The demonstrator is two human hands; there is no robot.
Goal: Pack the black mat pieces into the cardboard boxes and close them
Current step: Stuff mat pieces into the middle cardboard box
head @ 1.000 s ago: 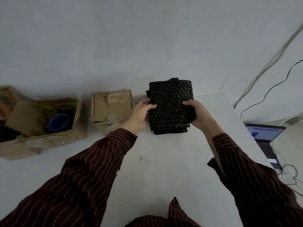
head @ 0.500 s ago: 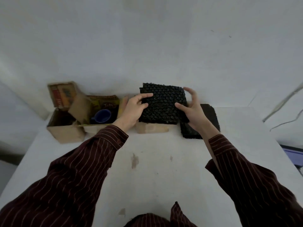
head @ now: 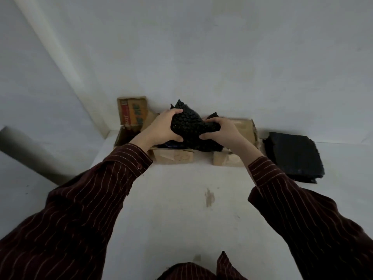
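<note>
The left hand [head: 161, 129] and right hand [head: 224, 131] clasp the black mat piece [head: 188, 126] between curled fingers, over a cardboard box [head: 173, 157].

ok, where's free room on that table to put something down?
Bare table between the two sleeves, from the cardboard boxes to the near edge, just a stain. Smaller patch right of the mat stack. Crowded along the wall: left hand and right hand grip the bent mat piece over the boxes.
</note>
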